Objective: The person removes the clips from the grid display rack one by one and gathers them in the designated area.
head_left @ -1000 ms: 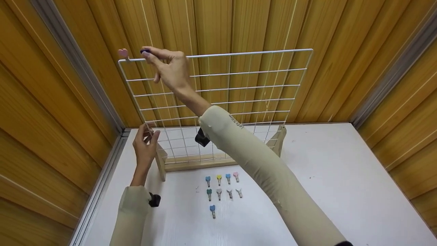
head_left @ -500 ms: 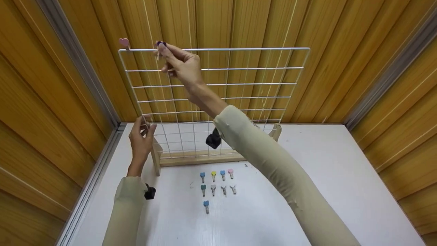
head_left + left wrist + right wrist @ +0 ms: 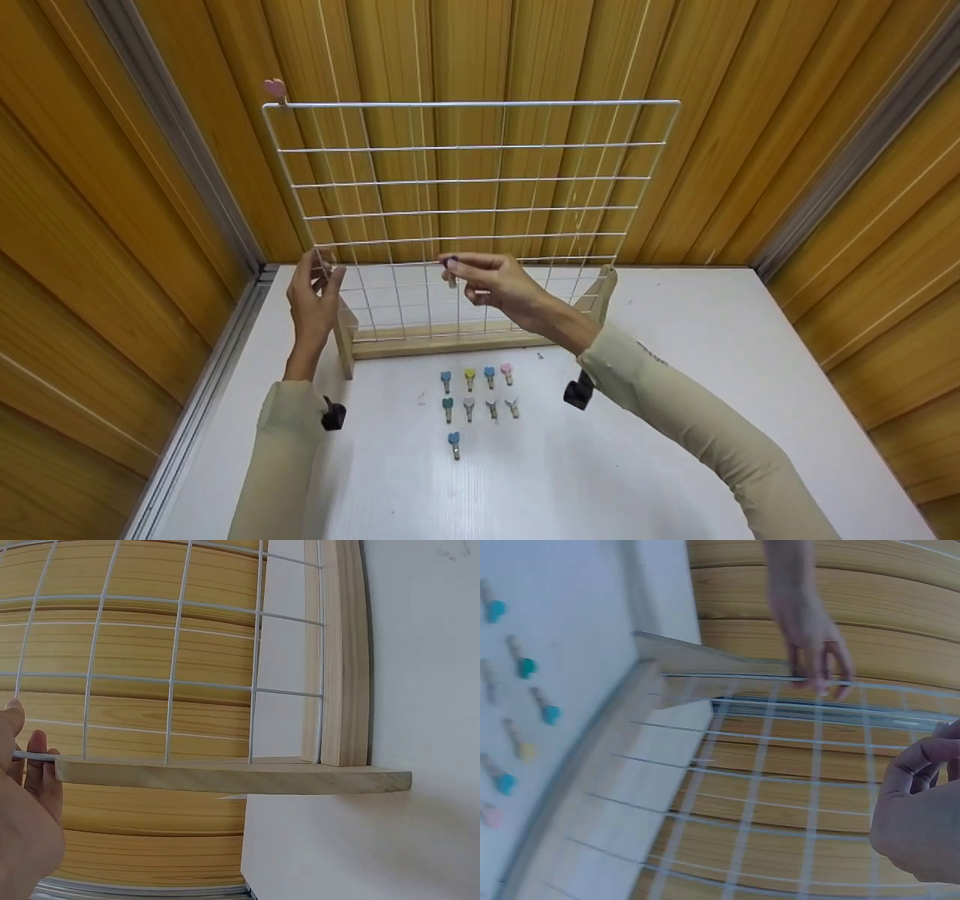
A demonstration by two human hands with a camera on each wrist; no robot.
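Note:
My right hand [image 3: 510, 289] pinches a small clothespin [image 3: 451, 282] with a purple top between thumb and fingers, in front of the lower middle of a white wire grid rack [image 3: 465, 103]. At the rack's left edge, low down, my left hand [image 3: 313, 300] holds the side wire, thumb and fingers on either side of it; the left wrist view shows this hand [image 3: 26, 817] just above the wooden foot [image 3: 232, 776]. A clothespin with a pink heart [image 3: 274, 88] stands clipped to the top wire at the left corner. In the right wrist view the purple clothespin is hidden.
On the white table [image 3: 675, 420], in front of the rack's wooden base [image 3: 420, 347], several clothespins lie in rows; a blue heart clothespin [image 3: 454, 442] lies nearest. Wood-patterned panels [image 3: 862, 187] enclose the back and sides.
My right hand has come down and to the right from the rack's top wire, still pinching the purple clothespin. The left hand keeps its hold on the side wire. The pink clothespin stays clipped.

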